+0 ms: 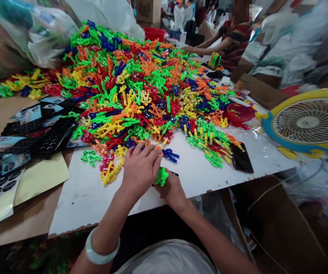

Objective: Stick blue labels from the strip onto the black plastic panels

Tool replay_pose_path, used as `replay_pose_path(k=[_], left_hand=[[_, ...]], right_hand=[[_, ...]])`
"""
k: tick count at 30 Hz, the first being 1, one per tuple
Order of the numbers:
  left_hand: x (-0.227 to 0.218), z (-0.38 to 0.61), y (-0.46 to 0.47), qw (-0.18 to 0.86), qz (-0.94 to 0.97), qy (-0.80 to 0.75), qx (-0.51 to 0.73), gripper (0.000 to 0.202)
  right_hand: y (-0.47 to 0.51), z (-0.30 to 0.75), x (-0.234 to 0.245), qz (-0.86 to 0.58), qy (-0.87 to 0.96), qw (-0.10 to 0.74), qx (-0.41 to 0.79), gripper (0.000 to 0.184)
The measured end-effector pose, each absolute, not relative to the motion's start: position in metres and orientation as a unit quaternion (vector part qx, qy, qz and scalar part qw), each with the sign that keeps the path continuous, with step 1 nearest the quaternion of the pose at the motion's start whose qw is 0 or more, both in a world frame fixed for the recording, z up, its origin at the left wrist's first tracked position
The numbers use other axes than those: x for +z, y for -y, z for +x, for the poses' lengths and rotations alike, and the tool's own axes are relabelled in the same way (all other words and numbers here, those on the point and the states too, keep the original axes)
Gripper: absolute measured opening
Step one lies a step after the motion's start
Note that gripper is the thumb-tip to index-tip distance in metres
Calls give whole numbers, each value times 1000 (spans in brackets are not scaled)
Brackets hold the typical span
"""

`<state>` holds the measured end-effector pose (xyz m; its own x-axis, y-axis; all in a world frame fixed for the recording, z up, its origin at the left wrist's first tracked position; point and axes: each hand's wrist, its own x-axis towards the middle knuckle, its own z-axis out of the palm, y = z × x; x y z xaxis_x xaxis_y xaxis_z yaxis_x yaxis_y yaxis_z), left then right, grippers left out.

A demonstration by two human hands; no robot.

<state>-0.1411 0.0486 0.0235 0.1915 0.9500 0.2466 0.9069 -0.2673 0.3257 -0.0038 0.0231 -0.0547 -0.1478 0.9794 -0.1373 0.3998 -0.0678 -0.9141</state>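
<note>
A large heap of small plastic figures [141, 99] in green, orange, red, yellow and blue covers much of the table. My left hand [141, 167] is at the heap's front edge, back turned up and fingers bent. What lies under its fingers is hidden; bits of orange and blue show by the fingertips. Just to its right, my right hand [172, 190] is closed around a bright green plastic figure [161, 176], partly covered by both hands. A dark edge shows behind the right hand. Yellow figures [111, 173] lie left of my left hand.
Black trays with printed cards [26, 118] and sticker sheets [0, 190] lie left. To the right are a phone [241, 158], a red bowl [239, 114] and a yellow-blue fan [306, 121]. Another person [235, 38] works at the far side.
</note>
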Motion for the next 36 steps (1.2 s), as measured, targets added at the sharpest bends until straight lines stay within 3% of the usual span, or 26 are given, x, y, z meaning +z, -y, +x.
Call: replay_pose_path(k=[4, 8, 11, 13, 16, 18, 19, 21, 28, 34, 36], left_hand=[[23, -141, -49, 52, 772, -599, 205, 32], [24, -142, -48, 55, 771, -601, 202, 33], [25, -142, -46, 58, 787, -583, 196, 35], [25, -143, -45, 51, 793, -574, 197, 39], [24, -143, -45, 36, 790, -577, 206, 40], [23, -143, -46, 36, 791, -575, 204, 39], [23, -143, -46, 35, 793, -574, 201, 40], [25, -142, -45, 25, 793, -576, 196, 43], [31, -130, -32, -1, 803, -564, 191, 69], [27, -134, -37, 20, 803, -564, 193, 41], [26, -136, -39, 21, 804, -561, 197, 38]], right_hand=[[-25, 5, -50, -563, 537, 287, 559, 19], [-19, -2, -60, -548, 654, 286, 436, 12], [-12, -14, -68, -570, 701, 275, 328, 35], [-13, -13, -66, -557, 719, 248, 333, 41], [-34, 14, -52, -515, 748, 184, 376, 19], [-62, 46, -42, -584, 741, 169, 285, 12], [-77, 64, -38, -657, 716, 168, 165, 13], [-107, 95, -34, -729, 661, 165, 62, 25], [-138, 125, -44, -761, 645, 69, 11, 28], [-124, 128, -36, -734, 675, 63, 34, 26], [-114, 120, -35, -718, 685, 104, 63, 26]])
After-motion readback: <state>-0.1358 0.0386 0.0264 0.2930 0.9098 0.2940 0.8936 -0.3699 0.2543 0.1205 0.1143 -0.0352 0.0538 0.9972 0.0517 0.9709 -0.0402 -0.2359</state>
